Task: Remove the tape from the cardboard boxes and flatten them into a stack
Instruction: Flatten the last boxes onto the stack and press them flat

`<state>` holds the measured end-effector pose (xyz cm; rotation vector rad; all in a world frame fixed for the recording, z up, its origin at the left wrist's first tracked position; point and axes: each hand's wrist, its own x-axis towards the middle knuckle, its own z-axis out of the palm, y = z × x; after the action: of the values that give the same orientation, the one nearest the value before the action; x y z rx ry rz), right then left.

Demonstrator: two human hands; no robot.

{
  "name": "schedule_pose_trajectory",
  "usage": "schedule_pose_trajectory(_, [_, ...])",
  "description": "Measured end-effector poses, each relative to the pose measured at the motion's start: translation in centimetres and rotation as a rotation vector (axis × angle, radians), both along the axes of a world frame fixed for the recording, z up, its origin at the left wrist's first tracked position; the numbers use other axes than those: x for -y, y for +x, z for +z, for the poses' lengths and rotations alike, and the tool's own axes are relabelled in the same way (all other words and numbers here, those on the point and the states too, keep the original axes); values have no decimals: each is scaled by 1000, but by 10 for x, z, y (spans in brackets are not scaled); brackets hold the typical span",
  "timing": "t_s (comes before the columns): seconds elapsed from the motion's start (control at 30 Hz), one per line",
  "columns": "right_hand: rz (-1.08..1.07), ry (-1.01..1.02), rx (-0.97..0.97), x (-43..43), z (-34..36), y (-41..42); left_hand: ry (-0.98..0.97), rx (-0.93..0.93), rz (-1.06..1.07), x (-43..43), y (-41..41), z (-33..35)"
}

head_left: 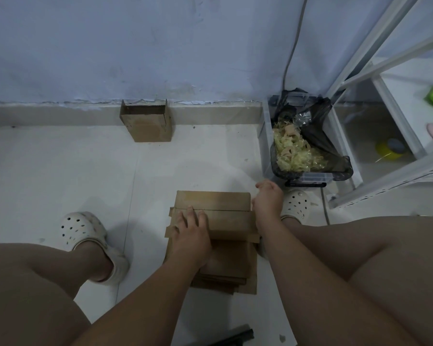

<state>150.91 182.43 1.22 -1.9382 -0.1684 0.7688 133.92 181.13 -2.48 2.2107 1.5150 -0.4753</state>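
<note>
Brown cardboard lies flat between our feet: a stack (218,260) of flattened boxes on the pale floor (60,171), with the newest sheet on top, its flaps sticking out past the pile on the left and right. Our left hand (190,233) rests palm down on that top sheet, fingers spread and gripping nothing. Our right hand (268,201) sits at the stack's right edge, fingers curled loosely; we cannot tell whether they pinch the cardboard or only nudge it. One box (145,123) stands unflattened against the wall (160,58), well apart from the pile. Peeled tape fills the bin (310,146) near our right foot.

The likely trouble, as we judge it, is the pile slipping. The sheets below are already uneven, so a sideways push from the right hand could fan them out. The top sheet may also spring up along its crease once our left palm lifts
</note>
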Motion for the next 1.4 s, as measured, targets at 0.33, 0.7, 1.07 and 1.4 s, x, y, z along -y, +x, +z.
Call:
schedule_pose_trajectory(0.33, [213,-74,-82,-2,7,0,-7,10,5,-1,1,-1])
schedule_pose_trajectory(0.7, [266,-281,24,-6,1,0,34,22,3,-3,3,-3])
schedule_pose_trajectory(1.07, [314,-83,-144,-20,4,18,41,41,21,-7,8,-1])
schedule_pose_trajectory(1.4, [-36,-48,16,-48,3,64,128,147,74,-20,4,8])
